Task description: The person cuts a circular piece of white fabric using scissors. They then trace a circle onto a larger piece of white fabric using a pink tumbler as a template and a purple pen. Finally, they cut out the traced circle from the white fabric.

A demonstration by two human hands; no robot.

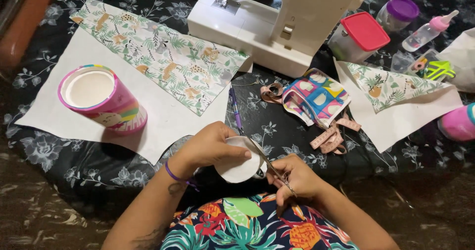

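My left hand (210, 148) pinches a round white fabric piece (240, 165) close to my lap. My right hand (294, 178) grips a pair of scissors (269, 163), whose blades lie across the right side of the white piece. A purple band circles my left wrist. Both hands hover over the front edge of the dark floral tablecloth (287, 136).
A pink cylindrical container (101, 97) stands upside down on white fabric (163, 116) at left, beside leafy animal-print fabric (163, 52). A white sewing machine (277, 22) sits at the back. A purple pen (235, 109), measuring tape (331, 138), colourful patchwork fabric (316, 96), red-lidded box (358, 34) and bottles lie around.
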